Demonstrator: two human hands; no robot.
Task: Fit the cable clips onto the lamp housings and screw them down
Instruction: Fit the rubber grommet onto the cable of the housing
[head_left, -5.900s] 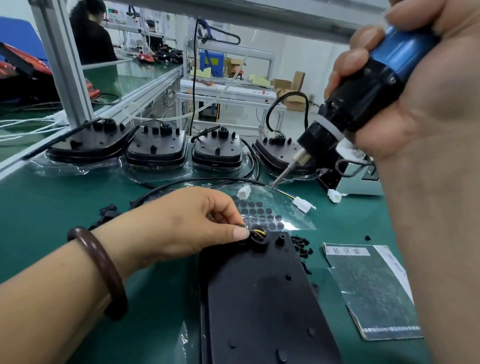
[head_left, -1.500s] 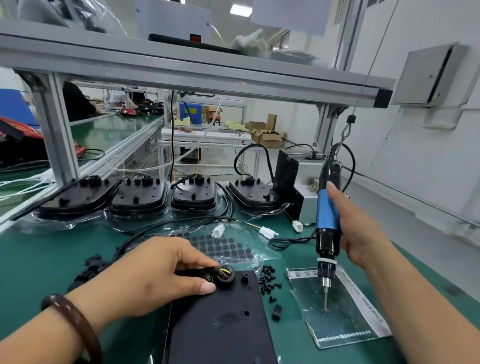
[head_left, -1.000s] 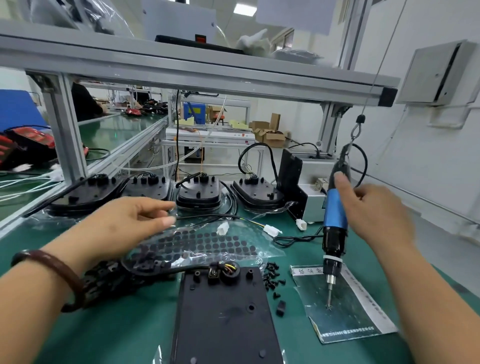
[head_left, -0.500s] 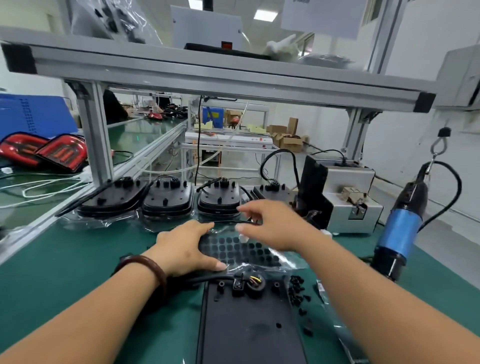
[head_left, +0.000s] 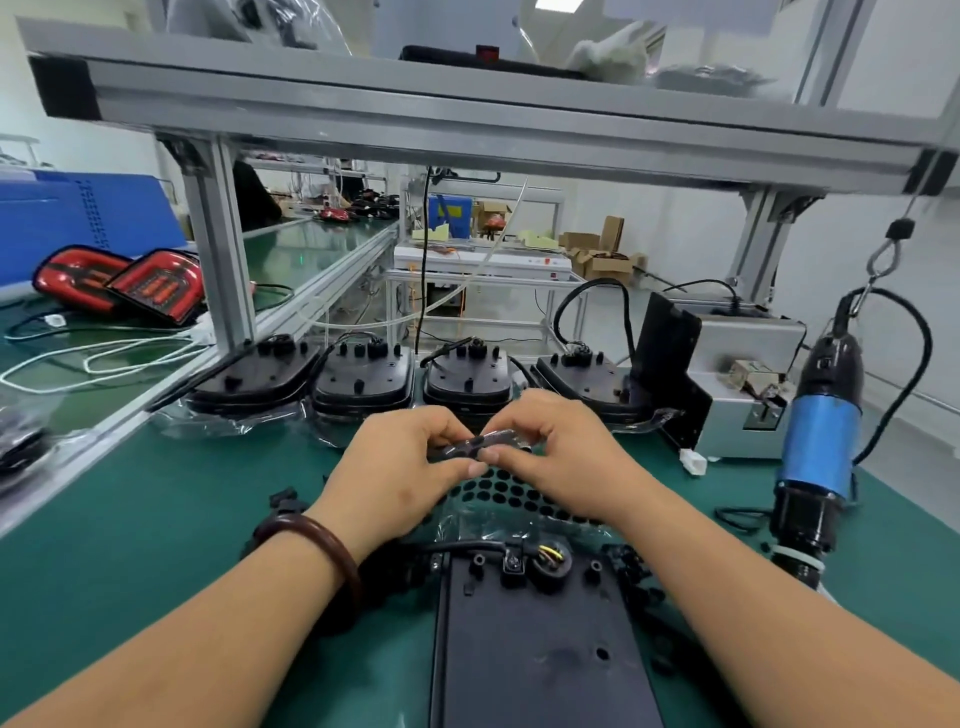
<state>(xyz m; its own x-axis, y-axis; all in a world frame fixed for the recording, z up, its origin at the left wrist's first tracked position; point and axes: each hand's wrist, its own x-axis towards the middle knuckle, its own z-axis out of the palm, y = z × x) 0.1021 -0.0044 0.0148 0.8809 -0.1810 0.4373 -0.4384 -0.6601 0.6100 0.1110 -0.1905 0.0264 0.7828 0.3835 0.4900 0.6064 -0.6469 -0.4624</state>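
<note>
A black lamp housing (head_left: 540, 644) lies face down on the green bench right in front of me. A cable clip (head_left: 511, 561) sits at its far edge beside the round cable entry with yellow wires. Beyond the housing, my left hand (head_left: 395, 478) and my right hand (head_left: 566, 462) meet. Both pinch the raised edge of a clear plastic sheet (head_left: 509, 493) that carries rows of black round pads. The blue electric screwdriver (head_left: 815, 452) hangs free on its hook at the right, and neither hand touches it.
Several finished black housings (head_left: 363, 379) stand in a row at the back of the bench. A grey screw feeder box (head_left: 737, 379) sits back right. Loose black clips (head_left: 634, 566) lie right of the housing, more (head_left: 285, 504) at the left. Red tail lamps (head_left: 119, 280) lie far left.
My right hand let go of the screwdriver, which now hangs at the right. Both hands moved to the pad sheet and lifted its edge. My left hand left the housing.
</note>
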